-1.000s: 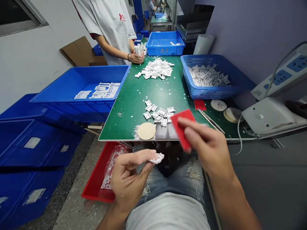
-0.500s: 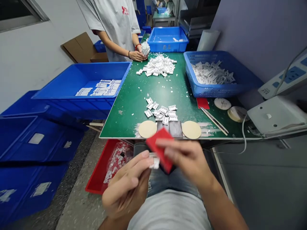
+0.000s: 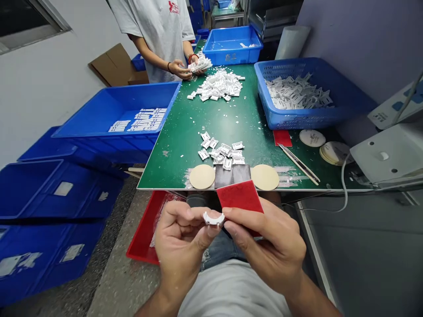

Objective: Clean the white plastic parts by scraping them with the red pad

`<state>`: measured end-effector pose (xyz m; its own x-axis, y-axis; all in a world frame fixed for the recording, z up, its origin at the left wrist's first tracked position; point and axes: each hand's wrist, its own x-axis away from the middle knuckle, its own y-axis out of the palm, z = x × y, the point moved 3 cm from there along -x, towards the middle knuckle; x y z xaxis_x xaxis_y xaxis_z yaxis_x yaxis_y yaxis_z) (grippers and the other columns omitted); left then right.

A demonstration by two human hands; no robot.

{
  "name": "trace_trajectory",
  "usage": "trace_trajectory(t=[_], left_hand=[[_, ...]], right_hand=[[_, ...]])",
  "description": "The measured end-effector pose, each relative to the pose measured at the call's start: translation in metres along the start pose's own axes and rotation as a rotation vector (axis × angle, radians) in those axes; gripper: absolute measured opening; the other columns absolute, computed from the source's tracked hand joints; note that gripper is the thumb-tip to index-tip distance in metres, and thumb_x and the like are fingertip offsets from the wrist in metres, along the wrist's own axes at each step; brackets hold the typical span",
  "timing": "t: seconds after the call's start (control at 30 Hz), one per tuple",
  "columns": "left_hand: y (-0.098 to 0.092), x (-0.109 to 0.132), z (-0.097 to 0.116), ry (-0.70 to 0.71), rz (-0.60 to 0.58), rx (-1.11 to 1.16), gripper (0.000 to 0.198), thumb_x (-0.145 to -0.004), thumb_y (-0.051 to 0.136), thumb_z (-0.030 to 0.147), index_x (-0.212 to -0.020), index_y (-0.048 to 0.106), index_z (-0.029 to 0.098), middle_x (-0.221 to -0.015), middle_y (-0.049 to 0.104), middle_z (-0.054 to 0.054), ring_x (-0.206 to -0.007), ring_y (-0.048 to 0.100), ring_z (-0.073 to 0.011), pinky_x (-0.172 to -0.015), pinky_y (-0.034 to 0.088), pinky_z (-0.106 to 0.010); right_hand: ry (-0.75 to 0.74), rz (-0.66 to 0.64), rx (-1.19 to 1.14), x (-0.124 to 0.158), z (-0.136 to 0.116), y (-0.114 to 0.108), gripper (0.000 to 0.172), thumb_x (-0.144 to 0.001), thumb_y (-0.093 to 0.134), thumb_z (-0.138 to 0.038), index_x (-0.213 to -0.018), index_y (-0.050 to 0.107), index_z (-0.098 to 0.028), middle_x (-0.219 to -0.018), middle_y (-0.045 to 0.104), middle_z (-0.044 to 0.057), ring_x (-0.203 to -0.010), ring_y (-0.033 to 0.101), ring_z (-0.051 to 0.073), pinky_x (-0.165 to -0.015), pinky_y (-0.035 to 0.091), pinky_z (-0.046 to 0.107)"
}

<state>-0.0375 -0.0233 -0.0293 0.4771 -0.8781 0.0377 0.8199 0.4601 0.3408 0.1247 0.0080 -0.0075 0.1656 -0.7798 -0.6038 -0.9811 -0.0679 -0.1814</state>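
Your hands have closed in from well apart to nearly meeting just off the near edge of the green-topped bench (image 3: pixel 178 163), and the flat red square (image 3: pixel 240 199) has swung in from the right. Your left hand (image 3: pixel 180 240) pinches a small white arched piece (image 3: pixel 213 218) between thumb and fingertips, the grip shut and the piece held in the air above your lap, just beside the red square. Your right hand (image 3: pixel 271 248) is closed on the lower part of the square, its fingers nearly touching the piece. Judged by its look, the piece is light, thin and easily bent, so take it by its solid middle with a soft pinch and spare the slender ends. The red square looks stiff enough to hold steady by one edge. On the bench, two round tan discs (image 3: pixel 202 176) flank dark grey strips (image 3: pixel 232 174), with loose white pieces (image 3: pixel 220 152) just beyond. At the far end, a co-worker's hand (image 3: pixel 180 69) holds a white bundle (image 3: pixel 200 64) beside a heaped white pile (image 3: pixel 216 86).
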Motion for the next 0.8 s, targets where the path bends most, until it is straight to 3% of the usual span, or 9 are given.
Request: trace_trajectory(t=[0.3,0.37,0.43,0.57,0.6,0.63,0.7,0.73,0.8], left_hand=[[0.011,0.009,0.0,-0.035,-0.001,-0.006,0.056,-0.06,0.104,0.021,-0.083,0.053,0.025,-0.071,0.076,0.006,-0.066,0.073,-0.0138,-0.069,0.059,-0.023],[0.016,0.008,0.002,-0.048,-0.066,0.014,0.051,-0.062,0.103,0.023,-0.081,0.056,0.024,-0.069,0.074,0.004,-0.066,0.071,-0.0137,-0.07,0.059,-0.024],[0.026,-0.002,0.006,-0.079,-0.233,0.069,0.045,-0.063,0.103,0.026,-0.076,0.06,0.023,-0.064,0.069,0.003,-0.062,0.068,-0.0139,-0.066,0.057,-0.026],[0.08,-0.062,0.017,-0.233,-0.713,0.074,0.055,-0.053,0.106,0.037,-0.067,0.054,0.022,-0.055,0.058,0.003,-0.052,0.061,-0.0149,-0.054,0.051,-0.029],[0.099,-0.084,0.019,-0.227,-0.756,0.009,0.059,-0.051,0.106,0.042,-0.07,0.054,0.022,-0.061,0.058,0.003,-0.056,0.063,-0.0156,-0.057,0.052,-0.03],[0.117,-0.109,0.023,-0.13,-0.728,-0.07,0.052,-0.061,0.1,0.045,-0.079,0.058,0.021,-0.07,0.062,0.002,-0.062,0.066,-0.0155,-0.061,0.053,-0.029],[0.153,-0.151,0.026,0.137,-0.68,-0.394,0.027,-0.094,0.075,0.033,-0.114,0.064,0.018,-0.104,0.073,-0.006,-0.096,0.074,-0.0201,-0.081,0.056,-0.035],[0.166,-0.167,0.024,0.272,-0.64,-0.603,0.031,-0.097,0.07,0.027,-0.125,0.063,0.015,-0.115,0.073,-0.011,-0.108,0.073,-0.0227,-0.089,0.055,-0.037],[0.179,-0.186,0.011,0.373,-0.552,-0.868,0.031,-0.091,0.075,0.019,-0.121,0.068,0.014,-0.117,0.076,-0.015,-0.12,0.068,-0.0287,-0.101,0.052,-0.043]], right_hand=[[0.007,0.013,0.006,0.003,0.003,-0.008,0.038,-0.088,0.078,-0.004,-0.118,0.077,-0.027,-0.089,0.082,0.002,-0.07,0.07,0.018,-0.064,0.053,0.031],[0.023,0.036,-0.015,0.008,0.004,-0.013,0.035,-0.088,0.077,-0.005,-0.115,0.077,-0.027,-0.09,0.082,0.002,-0.068,0.07,0.017,-0.063,0.054,0.03],[0.08,0.092,-0.037,0.016,0.007,-0.022,0.03,-0.089,0.076,-0.008,-0.11,0.079,-0.029,-0.088,0.083,0.0,-0.067,0.071,0.017,-0.064,0.056,0.028],[0.277,0.274,0.038,0.038,0.016,-0.041,0.022,-0.093,0.074,-0.018,-0.105,0.084,-0.034,-0.088,0.085,-0.002,-0.071,0.077,0.018,-0.067,0.062,0.025],[0.313,0.298,0.056,0.042,0.018,-0.045,0.021,-0.094,0.073,-0.021,-0.106,0.085,-0.034,-0.091,0.086,-0.002,-0.072,0.079,0.018,-0.067,0.063,0.024],[0.339,0.312,0.066,0.045,0.019,-0.048,0.02,-0.095,0.072,-0.023,-0.106,0.085,-0.034,-0.092,0.087,-0.001,-0.073,0.08,0.019,-0.066,0.063,0.024],[0.357,0.328,0.07,0.048,0.02,-0.053,0.017,-0.096,0.073,-0.028,-0.104,0.087,-0.033,-0.091,0.087,0.0,-0.071,0.08,0.019,-0.064,0.064,0.023],[0.359,0.34,0.073,0.049,0.019,-0.055,0.015,-0.095,0.074,-0.03,-0.101,0.087,-0.033,-0.089,0.087,0.0,-0.07,0.08,0.019,-0.063,0.064,0.024],[0.375,0.369,0.083,0.052,0.019,-0.06,0.013,-0.094,0.076,-0.032,-0.097,0.088,-0.031,-0.085,0.086,0.001,-0.069,0.08,0.02,-0.063,0.065,0.024]])
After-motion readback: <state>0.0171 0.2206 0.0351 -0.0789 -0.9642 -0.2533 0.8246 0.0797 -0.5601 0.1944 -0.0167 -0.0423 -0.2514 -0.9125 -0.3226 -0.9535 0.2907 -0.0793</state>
